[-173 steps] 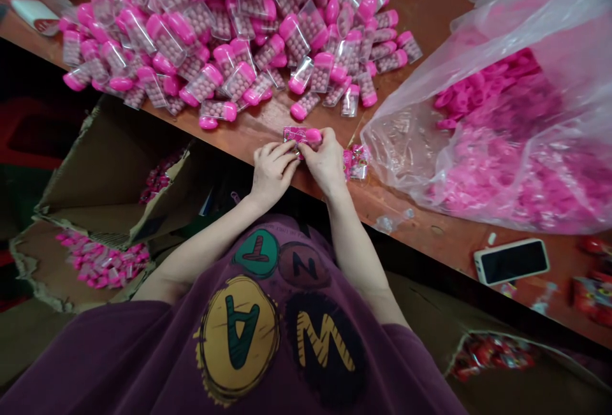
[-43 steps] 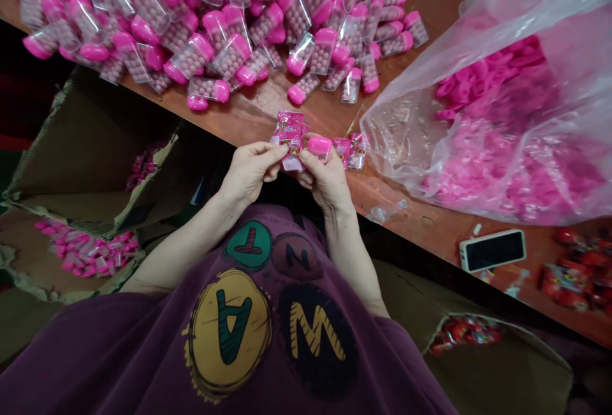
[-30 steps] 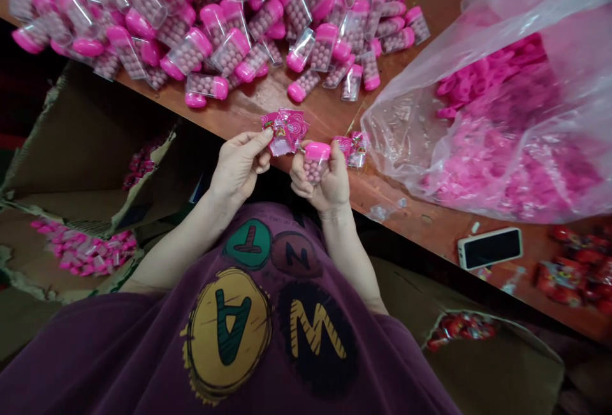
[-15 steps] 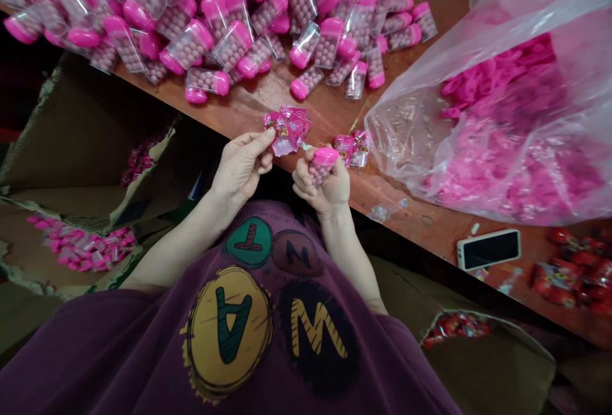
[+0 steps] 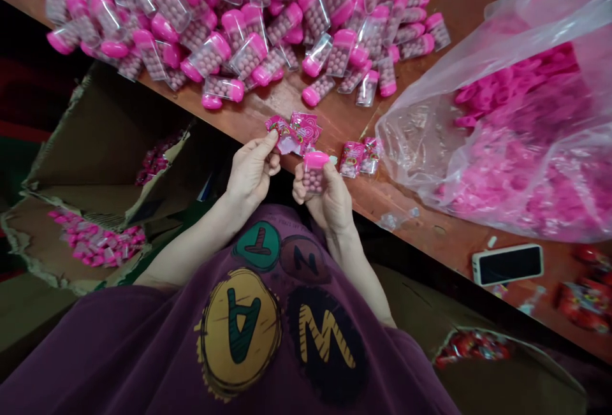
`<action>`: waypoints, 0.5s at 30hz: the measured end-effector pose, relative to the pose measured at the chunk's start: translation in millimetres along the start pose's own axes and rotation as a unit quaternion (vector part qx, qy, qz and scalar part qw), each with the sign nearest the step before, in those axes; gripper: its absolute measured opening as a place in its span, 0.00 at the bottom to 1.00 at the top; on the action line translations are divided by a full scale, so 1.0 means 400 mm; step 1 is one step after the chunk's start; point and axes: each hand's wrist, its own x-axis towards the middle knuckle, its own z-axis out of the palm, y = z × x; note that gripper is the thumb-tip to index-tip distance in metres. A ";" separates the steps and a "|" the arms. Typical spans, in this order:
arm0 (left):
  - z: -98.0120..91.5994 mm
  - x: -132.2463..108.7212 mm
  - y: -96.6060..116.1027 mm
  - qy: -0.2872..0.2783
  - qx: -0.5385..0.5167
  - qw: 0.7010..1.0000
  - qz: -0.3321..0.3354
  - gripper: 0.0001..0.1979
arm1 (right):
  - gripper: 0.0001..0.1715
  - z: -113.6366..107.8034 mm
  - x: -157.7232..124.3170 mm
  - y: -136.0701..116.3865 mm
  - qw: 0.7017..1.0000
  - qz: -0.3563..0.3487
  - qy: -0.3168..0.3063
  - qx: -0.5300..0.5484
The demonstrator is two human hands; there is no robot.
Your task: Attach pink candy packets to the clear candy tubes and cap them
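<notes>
Left hand (image 5: 251,173): pinching small pink foil sweet packets (image 5: 291,133) over the bench edge
Right hand (image 5: 329,195): gripping a clear plastic tube with pink cap (image 5: 313,173), pink balls inside
Bench: brown wooden bench (image 5: 454,230) carrying a heap of matching tubes (image 5: 191,20)

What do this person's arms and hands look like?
The left hand and right hand are bare, without gloves, and the forearms show no watch or bracelet. Above them come the loose sleeves of a plum-purple T-shirt, printed with round letter badges.
</notes>
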 end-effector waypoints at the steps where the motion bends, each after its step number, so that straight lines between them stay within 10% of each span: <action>1: 0.002 -0.002 -0.005 0.002 -0.002 1.000 0.004 0.23 | 0.28 0.010 -0.005 0.011 1.000 -0.014 0.012 -0.013; 15: 0.039 -0.037 -0.031 -0.007 0.007 1.000 0.014 0.22 | 0.25 0.052 0.002 0.057 0.981 -0.105 0.137 -0.087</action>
